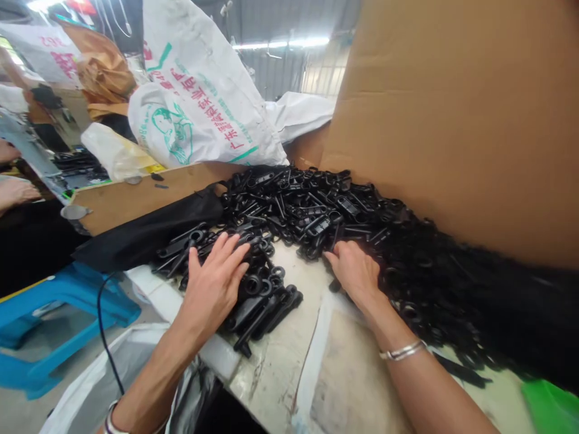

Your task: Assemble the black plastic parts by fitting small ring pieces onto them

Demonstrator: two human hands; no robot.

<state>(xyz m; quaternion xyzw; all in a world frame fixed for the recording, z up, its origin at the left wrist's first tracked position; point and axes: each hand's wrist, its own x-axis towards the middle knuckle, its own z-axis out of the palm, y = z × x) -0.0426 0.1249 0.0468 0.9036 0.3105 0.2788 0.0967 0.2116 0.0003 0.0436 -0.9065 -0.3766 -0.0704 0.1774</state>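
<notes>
Black, ring-ended parts [269, 310] lie under and around the left hand [217, 283], which is set palm down with its fingers spread and grips nothing visible; the right hand [355, 271] is curled, thumb near forefinger, at the edge of a large black heap [307, 211]; whether it pinches a piece cannot be told, since its fingertips merge with dark items behind them; the ring-ended parts form a smaller group on the worktable [266, 386], several lying side by side at the near end; a bare strip separates them from the right hand; the heap runs back and rightward against a cardboard sheet [452, 120]; caution: the smaller group lies near the left edge of the worktable, so a broad sweep of the left hand could push pieces over the side; the heap looks loose and tangled, so drawing one piece from its foot could bring others sliding down and mix the two; markings: a white sack [212, 72] carries slanted pinkish-red Chinese characters, of which 广东 and 实业 appear readable, beside a green emblem; a second sack [40, 57] at far left bears a mark resembling 362; the finer green print is illegible.
</notes>
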